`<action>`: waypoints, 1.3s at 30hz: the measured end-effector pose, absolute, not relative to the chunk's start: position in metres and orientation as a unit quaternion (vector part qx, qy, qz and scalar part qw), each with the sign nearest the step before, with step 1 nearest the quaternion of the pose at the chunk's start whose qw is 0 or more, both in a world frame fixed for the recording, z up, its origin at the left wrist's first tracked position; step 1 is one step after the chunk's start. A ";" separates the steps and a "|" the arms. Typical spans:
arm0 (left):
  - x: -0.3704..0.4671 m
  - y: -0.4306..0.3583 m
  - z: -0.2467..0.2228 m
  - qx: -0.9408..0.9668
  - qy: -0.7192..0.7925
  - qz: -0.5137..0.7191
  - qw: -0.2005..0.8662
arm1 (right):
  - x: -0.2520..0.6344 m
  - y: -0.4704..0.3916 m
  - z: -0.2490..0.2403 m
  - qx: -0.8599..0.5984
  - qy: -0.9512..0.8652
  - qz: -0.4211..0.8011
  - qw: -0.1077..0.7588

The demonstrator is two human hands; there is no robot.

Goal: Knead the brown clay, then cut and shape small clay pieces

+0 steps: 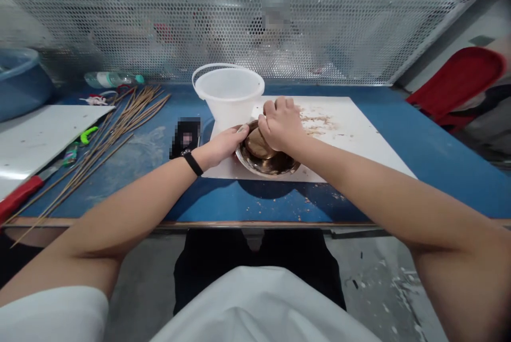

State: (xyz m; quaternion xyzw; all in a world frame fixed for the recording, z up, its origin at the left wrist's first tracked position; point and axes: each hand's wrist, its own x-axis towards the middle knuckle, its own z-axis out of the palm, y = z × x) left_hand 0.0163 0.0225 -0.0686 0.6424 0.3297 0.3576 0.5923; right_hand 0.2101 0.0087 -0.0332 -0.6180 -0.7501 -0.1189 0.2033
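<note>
A shiny metal bowl [275, 167] is tilted above the near edge of a white board [339, 129]. My left hand [227, 145] grips the bowl's left rim, thumb on top. My right hand [282, 122] is closed at the bowl's far side, fingers curled over something hidden. Below its fingers, inside the bowl, is a smooth, round brown mass [257, 144]; I cannot tell whether the right hand holds it. Brown crumbs [317, 121] lie on the board to the right. Behind the bowl stands a white bucket [231, 99] with its handle up.
A phone [186, 137] lies left of the bucket. Thin brown sticks [120, 131] spread across the blue table [399, 113]. Further left are a red-handled tool [22, 198], a plastic bottle [114, 79] and a blue basin [24, 86]. A perforated metal screen [179, 22] closes the back.
</note>
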 end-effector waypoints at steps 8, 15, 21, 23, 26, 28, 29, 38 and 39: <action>0.022 0.025 -0.076 0.624 0.321 0.422 0.574 | 0.204 -0.032 -0.025 -0.518 -0.827 -0.107 0.192; 0.020 0.020 -0.068 0.630 0.341 0.407 0.567 | 0.205 -0.063 -0.012 -0.459 -0.871 0.059 0.167; 0.019 0.021 -0.071 0.632 0.328 0.384 0.588 | 0.187 -0.031 -0.026 -0.530 -0.820 -0.076 0.205; 0.018 0.020 -0.070 0.636 0.340 0.365 0.589 | 0.182 -0.017 -0.029 -0.602 -0.764 -0.092 0.215; 0.016 0.018 -0.067 0.644 0.363 0.340 0.581 | 0.179 -0.005 -0.027 -0.637 -0.732 -0.106 0.218; 0.017 0.018 -0.067 0.644 0.357 0.348 0.580 | 0.181 -0.004 -0.024 -0.621 -0.742 -0.120 0.221; 0.018 0.019 -0.067 0.643 0.349 0.359 0.579 | 0.183 -0.005 -0.024 -0.606 -0.754 -0.124 0.221; 0.023 0.024 -0.076 0.632 0.349 0.410 0.557 | 0.206 -0.045 -0.018 -0.479 -0.853 0.030 0.206; 0.023 0.024 -0.076 0.631 0.349 0.408 0.560 | 0.207 -0.048 -0.016 -0.482 -0.852 0.037 0.200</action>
